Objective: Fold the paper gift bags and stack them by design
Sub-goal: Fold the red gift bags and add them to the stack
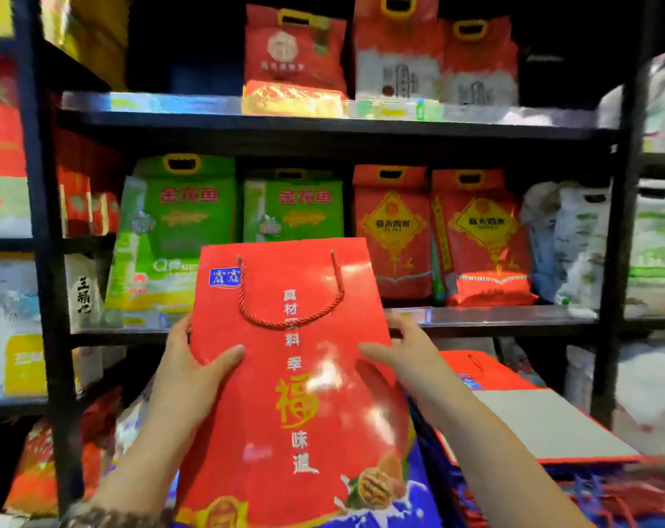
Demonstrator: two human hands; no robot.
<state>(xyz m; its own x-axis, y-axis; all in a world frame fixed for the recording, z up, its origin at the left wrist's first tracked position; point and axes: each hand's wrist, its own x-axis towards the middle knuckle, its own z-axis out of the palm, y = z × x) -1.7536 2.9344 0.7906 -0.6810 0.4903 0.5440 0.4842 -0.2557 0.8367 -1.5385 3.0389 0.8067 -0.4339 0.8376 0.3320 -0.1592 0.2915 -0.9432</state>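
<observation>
The red gift bag is held up flat in front of the person, between both hands and before a dark metal shelf. It is glossy paper with bright glare patches on its front. A twisted red cord handle hangs in a loop down the front face.

The left hand grips the bag's left edge, thumb pressed on the front and fingers hidden behind. The right hand grips the right edge the same way, thumb on the front and fingertips curling round the edge.

At the bag's upper left is a small blue label with white characters too blurred to read. A white column of characters runs down the middle; "真材" shows above the cord loop and "味道" low down, with a large gold "福" between them. Near the bag's lower right corner is a walnut picture above a blue band. The bag's bottom is cut off by the frame.

Behind the bag to its upper left stand green sacks printed "金龙鱼" in red. To its upper right stand red sacks with a yellow diamond emblem whose writing is unclear. Just right of the bag a folded bag lies flat, red with a grey panel showing.
</observation>
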